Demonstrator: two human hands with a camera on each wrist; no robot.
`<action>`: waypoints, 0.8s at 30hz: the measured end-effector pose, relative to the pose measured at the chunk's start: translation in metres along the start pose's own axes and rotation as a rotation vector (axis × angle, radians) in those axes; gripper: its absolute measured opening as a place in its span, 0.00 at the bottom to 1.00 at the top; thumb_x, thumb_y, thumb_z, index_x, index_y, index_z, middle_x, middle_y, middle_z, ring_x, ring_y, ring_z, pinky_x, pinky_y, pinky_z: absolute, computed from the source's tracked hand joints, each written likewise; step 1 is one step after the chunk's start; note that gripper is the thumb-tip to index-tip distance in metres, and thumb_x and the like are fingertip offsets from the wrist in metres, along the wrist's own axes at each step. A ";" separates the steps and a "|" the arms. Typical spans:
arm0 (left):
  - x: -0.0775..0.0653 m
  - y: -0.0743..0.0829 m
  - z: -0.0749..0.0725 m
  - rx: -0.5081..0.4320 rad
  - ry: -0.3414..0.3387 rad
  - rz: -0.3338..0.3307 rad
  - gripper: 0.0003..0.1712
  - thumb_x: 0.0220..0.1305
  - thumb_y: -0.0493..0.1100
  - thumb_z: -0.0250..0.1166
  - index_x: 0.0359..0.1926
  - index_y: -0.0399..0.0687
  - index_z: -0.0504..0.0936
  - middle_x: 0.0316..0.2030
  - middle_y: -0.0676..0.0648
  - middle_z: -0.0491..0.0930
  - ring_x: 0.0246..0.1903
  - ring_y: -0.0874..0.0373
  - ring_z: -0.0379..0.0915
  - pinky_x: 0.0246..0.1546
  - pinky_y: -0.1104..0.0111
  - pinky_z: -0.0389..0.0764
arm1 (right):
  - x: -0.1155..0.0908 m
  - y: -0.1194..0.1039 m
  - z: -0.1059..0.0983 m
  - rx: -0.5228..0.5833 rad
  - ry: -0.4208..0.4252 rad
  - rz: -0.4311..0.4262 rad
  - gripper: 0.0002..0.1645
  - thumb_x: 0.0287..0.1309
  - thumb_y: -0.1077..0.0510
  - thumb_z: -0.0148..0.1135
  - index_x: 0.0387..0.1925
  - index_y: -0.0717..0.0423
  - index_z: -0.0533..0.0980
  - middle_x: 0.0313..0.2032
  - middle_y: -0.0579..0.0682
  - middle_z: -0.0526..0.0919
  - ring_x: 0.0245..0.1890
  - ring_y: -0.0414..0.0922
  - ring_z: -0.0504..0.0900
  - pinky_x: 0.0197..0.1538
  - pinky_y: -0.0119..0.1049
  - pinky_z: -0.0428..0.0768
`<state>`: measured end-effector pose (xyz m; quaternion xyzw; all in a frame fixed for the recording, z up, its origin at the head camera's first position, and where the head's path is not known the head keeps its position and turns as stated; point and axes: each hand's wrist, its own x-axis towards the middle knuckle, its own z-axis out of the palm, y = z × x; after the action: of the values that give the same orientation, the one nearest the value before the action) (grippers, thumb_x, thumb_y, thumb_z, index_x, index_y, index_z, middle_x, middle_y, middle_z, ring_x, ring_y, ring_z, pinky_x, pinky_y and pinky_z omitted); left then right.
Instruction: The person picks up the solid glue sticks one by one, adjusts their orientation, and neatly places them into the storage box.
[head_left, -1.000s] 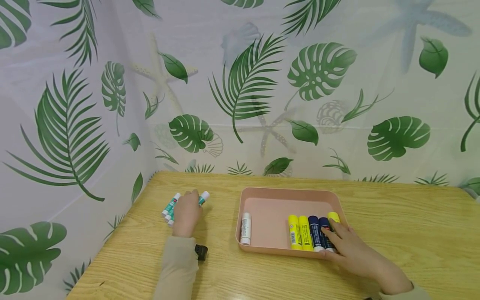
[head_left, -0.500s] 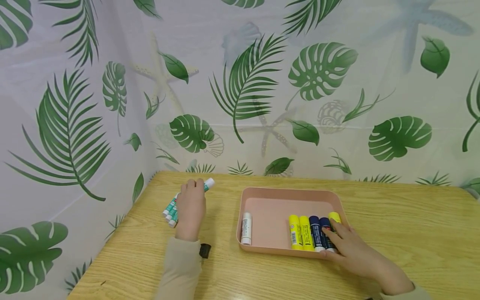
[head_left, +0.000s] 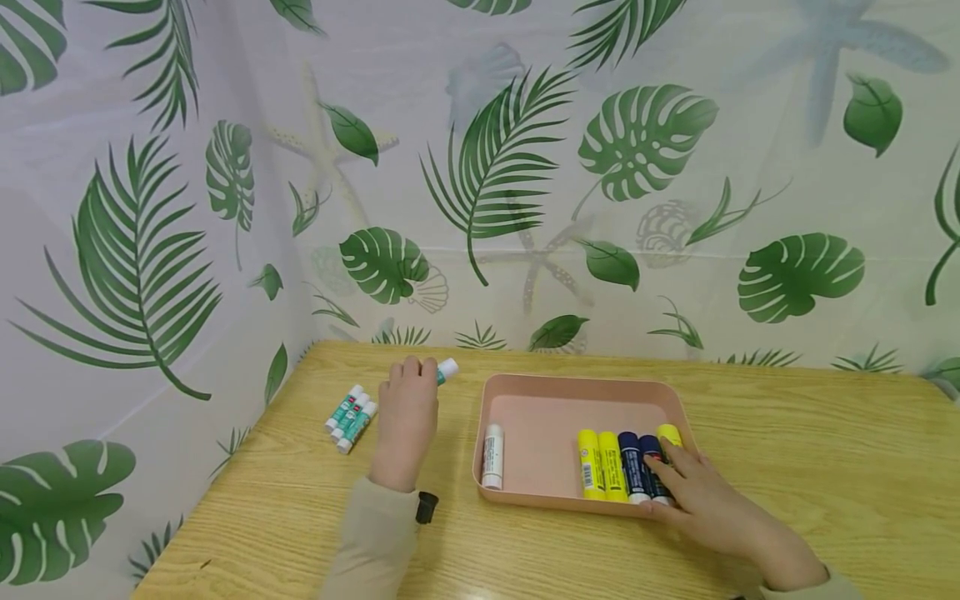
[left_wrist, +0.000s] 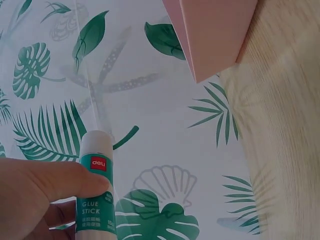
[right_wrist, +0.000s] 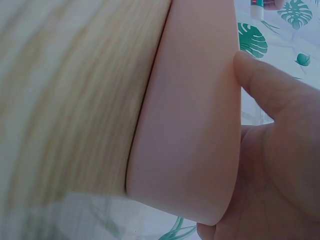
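My left hand pinches a green glue stick with a white cap between thumb and fingers, above the table left of the pink tray. Its label reads "deli" and "GLUE STICK" in the left wrist view. Several matching green glue sticks lie side by side on the table to the left. My right hand rests over the tray's front right corner. Its fingers extend over the glue sticks there, and the thumb touches the rim in the right wrist view. The other fingertips are hidden in that view.
Inside the tray, a white glue stick lies along the left wall. Yellow glue sticks and dark blue glue sticks lie in a row at the right. A leaf-patterned cloth hangs behind the wooden table.
My left hand has lifted the green glue stick off the group and carried it right toward the tray. The remaining green ones are uncovered. My right hand has stayed in place.
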<state>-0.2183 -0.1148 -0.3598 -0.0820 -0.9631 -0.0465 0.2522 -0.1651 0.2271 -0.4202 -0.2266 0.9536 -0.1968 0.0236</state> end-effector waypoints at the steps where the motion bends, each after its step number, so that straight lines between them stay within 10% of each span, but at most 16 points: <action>1: 0.000 0.002 0.000 0.004 -0.001 0.012 0.17 0.50 0.34 0.66 0.42 0.38 0.72 0.35 0.41 0.71 0.33 0.48 0.66 0.26 0.61 0.70 | 0.000 0.000 0.000 -0.001 0.000 0.002 0.41 0.54 0.38 0.51 0.57 0.66 0.64 0.61 0.70 0.52 0.60 0.67 0.48 0.57 0.61 0.49; 13: -0.004 0.029 0.003 0.018 -0.015 0.120 0.15 0.50 0.35 0.66 0.40 0.41 0.73 0.33 0.43 0.72 0.32 0.51 0.67 0.24 0.65 0.71 | -0.001 0.000 0.000 -0.007 -0.001 -0.006 0.41 0.54 0.38 0.51 0.57 0.66 0.64 0.61 0.71 0.52 0.60 0.67 0.48 0.57 0.61 0.49; 24: -0.007 0.049 0.005 0.015 -0.165 0.128 0.20 0.53 0.39 0.64 0.48 0.43 0.72 0.39 0.45 0.72 0.37 0.53 0.66 0.32 0.64 0.73 | 0.000 0.000 0.000 -0.004 -0.001 -0.001 0.41 0.54 0.37 0.51 0.58 0.66 0.64 0.61 0.70 0.52 0.60 0.67 0.48 0.57 0.60 0.48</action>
<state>-0.2062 -0.0665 -0.3655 -0.1451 -0.9736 -0.0162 0.1752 -0.1650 0.2273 -0.4205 -0.2271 0.9539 -0.1948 0.0233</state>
